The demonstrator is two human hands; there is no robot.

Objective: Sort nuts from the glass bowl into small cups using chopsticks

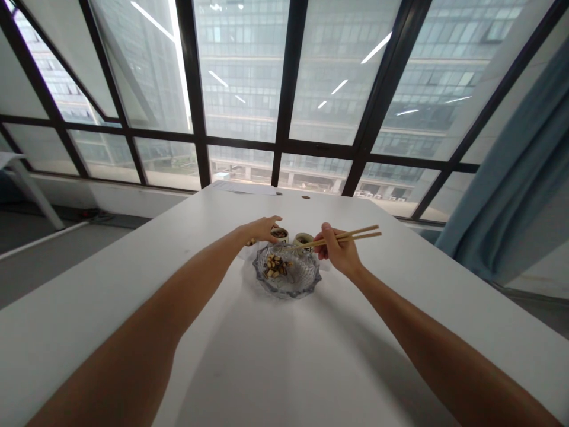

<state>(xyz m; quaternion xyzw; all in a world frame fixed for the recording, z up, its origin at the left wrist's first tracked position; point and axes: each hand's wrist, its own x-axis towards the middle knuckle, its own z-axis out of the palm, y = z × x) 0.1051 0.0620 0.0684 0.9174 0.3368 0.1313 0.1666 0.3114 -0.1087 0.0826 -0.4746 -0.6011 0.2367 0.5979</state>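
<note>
A cut-glass bowl (306, 280) with several nuts or beans (275, 265) in its left half stands on the white table (249, 356). Behind it are small cups: one (280, 233) with dark contents and one (303, 239) to its right. My left hand (262, 229) rests over the left cup, fingers curved around it. A third cup under that hand is mostly hidden. My right hand (338, 252) is closed on a pair of wooden chopsticks (355, 235), whose tips point left over the bowl's far rim.
Sheets of paper (244, 188) lie at the table's far edge, near a small dark round thing (305, 197). Large windows with black frames stand beyond. A blue curtain (511, 196) hangs at the right. Another table's leg (35, 196) shows at the left.
</note>
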